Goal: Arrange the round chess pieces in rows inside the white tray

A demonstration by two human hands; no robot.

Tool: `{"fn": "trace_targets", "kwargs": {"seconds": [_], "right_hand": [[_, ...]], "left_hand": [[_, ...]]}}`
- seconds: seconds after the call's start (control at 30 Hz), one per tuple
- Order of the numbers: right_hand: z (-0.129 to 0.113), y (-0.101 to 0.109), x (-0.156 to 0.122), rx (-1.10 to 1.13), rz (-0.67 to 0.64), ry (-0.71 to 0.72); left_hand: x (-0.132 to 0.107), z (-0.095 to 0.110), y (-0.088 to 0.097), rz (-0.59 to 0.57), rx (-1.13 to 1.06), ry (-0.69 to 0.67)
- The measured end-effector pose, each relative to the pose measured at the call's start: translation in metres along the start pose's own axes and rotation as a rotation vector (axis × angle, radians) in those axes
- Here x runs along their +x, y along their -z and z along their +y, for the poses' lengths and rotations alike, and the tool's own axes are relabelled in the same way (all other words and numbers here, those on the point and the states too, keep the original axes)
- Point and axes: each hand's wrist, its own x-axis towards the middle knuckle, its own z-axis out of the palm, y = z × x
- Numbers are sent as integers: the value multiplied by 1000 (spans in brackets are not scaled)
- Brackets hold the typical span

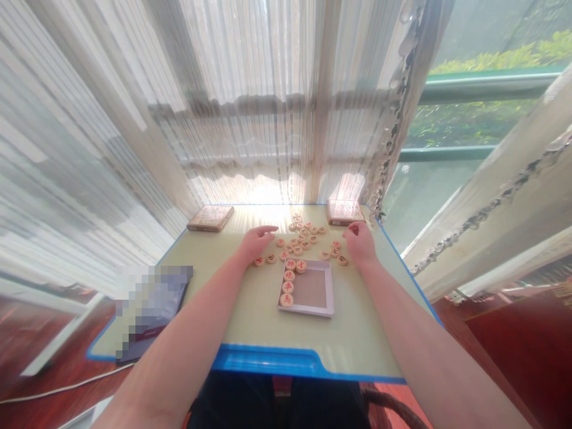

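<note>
Round wooden xiangqi pieces (pixel 298 250) with red or dark characters lie scattered across the middle and back of the table. My left hand (pixel 257 243) is over their left side, its fingers stretched toward them and holding nothing I can see. At their right side is my right hand (pixel 360 241), fingers bent and slightly apart, near a few pieces (pixel 342 260). Between my forearms sits a shallow, pale square box (pixel 329 292). Inside it, several red-marked pieces (pixel 288 287) form a column along the left wall, and another piece (pixel 301 266) sits beside the top one.
Two flat boxes stand at the back corners, one on the left (pixel 211 218) and one on the right (pixel 345 213). A partly blurred dark tablet-like object (pixel 179 292) lies at the left edge. The pale table (pixel 357 345) has a blue rim, with sheer curtains (pixel 268 119) behind.
</note>
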Motion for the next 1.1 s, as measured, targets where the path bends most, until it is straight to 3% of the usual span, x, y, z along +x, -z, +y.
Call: {"fn": "trace_targets", "kwargs": {"seconds": [0.13, 0.27, 0.47, 0.7, 0.9, 1.1], "right_hand": [[10, -7, -2, -319, -87, 163], [12, -6, 1, -405, -159, 204], [9, -2, 2, -439, -263, 265], [5, 1, 2, -395, -284, 223], [5, 6, 7, -283, -136, 210], [5, 6, 1, -366, -372, 314]], "left_hand": [[0, 0, 1, 37, -93, -22], [0, -4, 2, 77, -113, -62], [-2, -10, 6, 165, -19, -225], [-2, -12, 8, 230, -94, -154], [-14, -1, 8, 151, -127, -76], [-31, 5, 13, 77, -150, 51]]}}
